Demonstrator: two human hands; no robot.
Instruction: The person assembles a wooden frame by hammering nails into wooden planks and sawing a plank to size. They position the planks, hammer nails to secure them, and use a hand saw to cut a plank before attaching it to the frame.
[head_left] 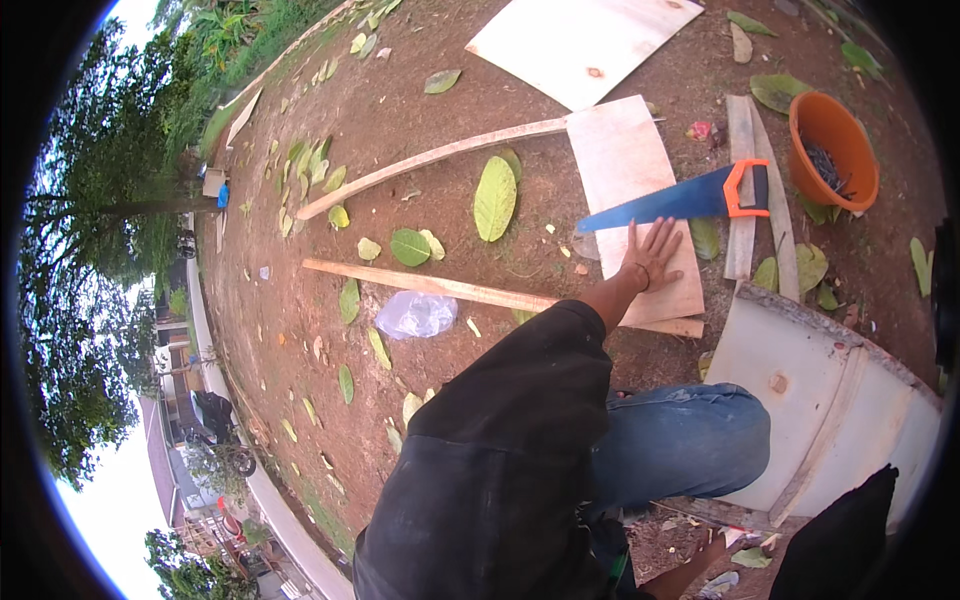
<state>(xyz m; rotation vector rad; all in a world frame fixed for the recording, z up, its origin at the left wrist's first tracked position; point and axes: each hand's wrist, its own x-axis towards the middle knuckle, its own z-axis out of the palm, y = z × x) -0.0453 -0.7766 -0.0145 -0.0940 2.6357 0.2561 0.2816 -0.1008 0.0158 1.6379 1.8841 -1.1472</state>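
My left hand [655, 258] lies flat, palm down with fingers spread, on a narrow plywood board [625, 150]. A handsaw [665, 203] with a blue blade and an orange-and-black handle rests across that board. My fingertips are right beside the blade's near edge; whether they touch it I cannot tell. The board lies over the ends of two long wooden strips [430, 160] that run off to the left. My right hand does not show; only a dark piece of clothing [840, 540] appears at the lower right.
An orange bucket [860, 150] holding what look like nails stands at the right, near two short wooden slats [740, 190]. A larger plywood sheet [570, 45] lies beyond. Close to my knee is a pale framed panel [780, 350]. A clear plastic bag [415, 315] and leaves dot the dirt.
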